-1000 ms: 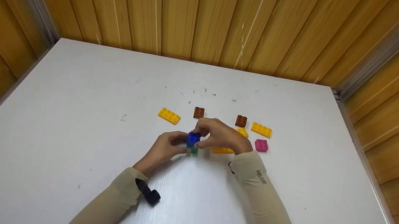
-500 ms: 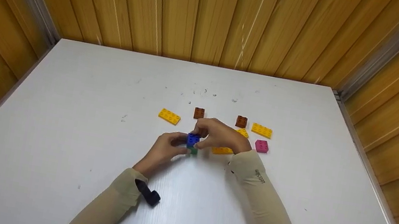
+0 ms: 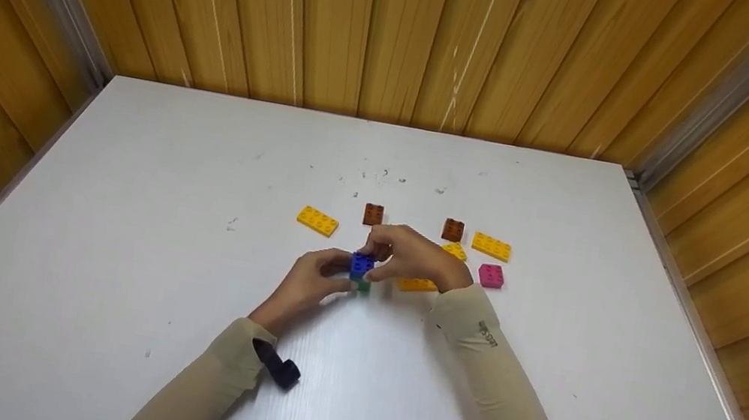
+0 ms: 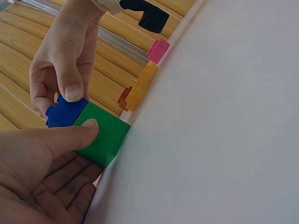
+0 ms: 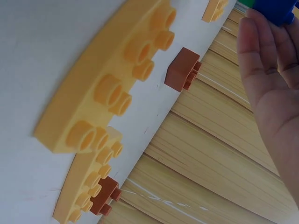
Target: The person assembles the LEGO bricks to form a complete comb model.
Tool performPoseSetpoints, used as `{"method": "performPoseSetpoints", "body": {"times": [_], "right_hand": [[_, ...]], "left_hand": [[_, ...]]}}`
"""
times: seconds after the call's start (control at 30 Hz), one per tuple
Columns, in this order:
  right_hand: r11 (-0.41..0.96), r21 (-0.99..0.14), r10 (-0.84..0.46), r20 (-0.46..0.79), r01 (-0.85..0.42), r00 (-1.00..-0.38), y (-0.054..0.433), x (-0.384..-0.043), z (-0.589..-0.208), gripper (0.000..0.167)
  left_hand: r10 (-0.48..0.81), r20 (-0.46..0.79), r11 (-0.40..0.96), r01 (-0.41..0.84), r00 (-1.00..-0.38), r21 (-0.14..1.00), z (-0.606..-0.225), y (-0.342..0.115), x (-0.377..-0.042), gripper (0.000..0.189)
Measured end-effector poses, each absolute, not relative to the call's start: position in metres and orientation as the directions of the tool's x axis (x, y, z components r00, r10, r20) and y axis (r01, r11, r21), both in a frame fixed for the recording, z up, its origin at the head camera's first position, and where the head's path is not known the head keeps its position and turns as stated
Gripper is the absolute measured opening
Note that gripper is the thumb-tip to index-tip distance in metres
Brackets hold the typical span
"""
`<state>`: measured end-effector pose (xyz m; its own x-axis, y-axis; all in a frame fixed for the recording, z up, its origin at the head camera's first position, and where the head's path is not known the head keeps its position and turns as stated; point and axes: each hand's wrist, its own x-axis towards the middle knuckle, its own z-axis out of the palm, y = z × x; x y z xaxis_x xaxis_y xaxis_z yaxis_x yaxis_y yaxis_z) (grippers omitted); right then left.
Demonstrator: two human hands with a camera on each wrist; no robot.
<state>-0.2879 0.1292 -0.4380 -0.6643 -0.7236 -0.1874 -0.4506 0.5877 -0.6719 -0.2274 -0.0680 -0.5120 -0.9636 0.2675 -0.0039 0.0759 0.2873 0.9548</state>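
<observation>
A green block (image 4: 103, 133) stands on the white table, and a blue block (image 4: 68, 112) sits directly on top of it, their faces flush in the left wrist view. My left hand (image 3: 307, 282) grips the green block, thumb on its near face and fingers behind it. From the right, my right hand (image 3: 413, 254) pinches the blue block between thumb and fingers. The blue block's studs face up in the head view. In the right wrist view, the right hand's fingers (image 5: 261, 51) reach the blue block at the top corner, where a sliver of green shows.
Right of the hands lie yellow bricks (image 3: 492, 246), a pink block (image 3: 491, 275) and a brown block (image 3: 453, 229). Another brown block (image 3: 374, 214) and a yellow brick (image 3: 317, 220) lie beyond the hands. Wood-patterned walls (image 3: 404, 32) border the table (image 3: 152, 218).
Both hands keep their hold on the two stacked blocks and barely move. The whole head view shifts very slightly downward.
</observation>
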Motion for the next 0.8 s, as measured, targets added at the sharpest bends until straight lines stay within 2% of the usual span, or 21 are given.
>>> {"method": "performPoseSetpoints", "body": {"times": [0.8], "right_hand": [[0.624,-0.666,-0.694,-0.233,-0.408,-0.681,0.1303,-0.2905,-0.4351,0.03]], "left_hand": [[0.285,-0.003,0.297,0.086,-0.959,0.951,-0.5119,-0.0684,-0.229,0.039]]}}
